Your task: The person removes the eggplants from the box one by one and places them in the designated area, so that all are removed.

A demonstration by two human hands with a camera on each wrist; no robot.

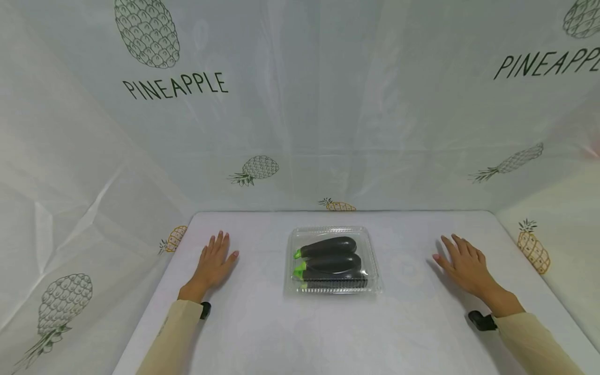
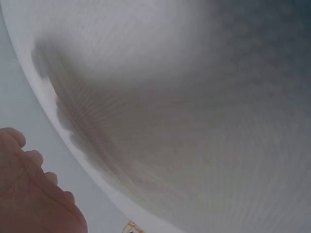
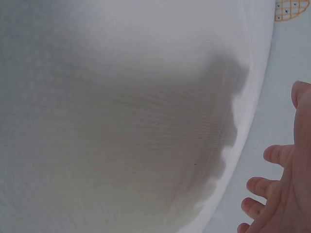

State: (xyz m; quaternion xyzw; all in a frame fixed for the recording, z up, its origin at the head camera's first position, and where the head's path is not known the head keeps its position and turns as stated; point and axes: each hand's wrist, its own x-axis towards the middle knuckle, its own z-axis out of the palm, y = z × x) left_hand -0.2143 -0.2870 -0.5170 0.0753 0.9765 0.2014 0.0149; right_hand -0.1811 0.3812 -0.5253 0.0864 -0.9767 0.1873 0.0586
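Note:
In the head view a clear plastic box (image 1: 372,260) lies near the middle of the table. Several dark eggplants (image 1: 330,247) with bright green stem ends are inside it, side by side, stems pointing left. My left hand (image 1: 212,268) is at the table's left side with its fingers extended, apart from the box and holding nothing. Over the right side is my right hand (image 1: 469,268), fingers spread and also holding nothing. The left wrist view shows part of the left hand (image 2: 34,194) at the lower left; the right wrist view has the right hand (image 3: 286,194) along its right edge.
A white cloth covers the table (image 1: 347,333). Behind and beside it hang pale curtains (image 1: 365,104) printed with pineapples. Each wrist carries a small black device, one on the left wrist (image 1: 205,311) and one on the right wrist (image 1: 482,320).

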